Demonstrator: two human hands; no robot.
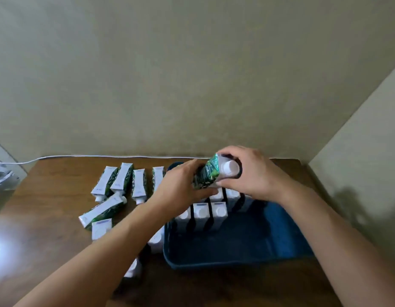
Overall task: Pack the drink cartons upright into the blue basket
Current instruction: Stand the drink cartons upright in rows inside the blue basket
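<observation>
**Carton held over the far end of the basket**

A brown wooden table [48, 196] is sitting in a corner of plain beige walls [192, 74], with a white cable [103, 156] running along its back edge. On the right half of the table a blue basket [236, 262] is standing, its near part showing only the bare floor.

Both hands are gripping 1 green drink carton [208, 173] above the basket's far end. The carton is tilting, its white screw cap [231, 167] pointing right and toward the camera. The left hand [183, 185] is curling round the carton's lower body from the left, and the right hand [252, 171] is wrapping its fingers over the top end, around the cap.

Directly below the hands, packed cartons [218, 210] are standing upright in the far part of the basket, white tops up, in close rows; their full count is hidden by the hands.

To the left of the basket, loose cartons [123, 180] are lying on their sides on the table, 4 in a row at the back and 1 lying at an angle in front of them. More cartons [101, 228] are standing nearer the camera, partly covered by the left forearm.
</observation>
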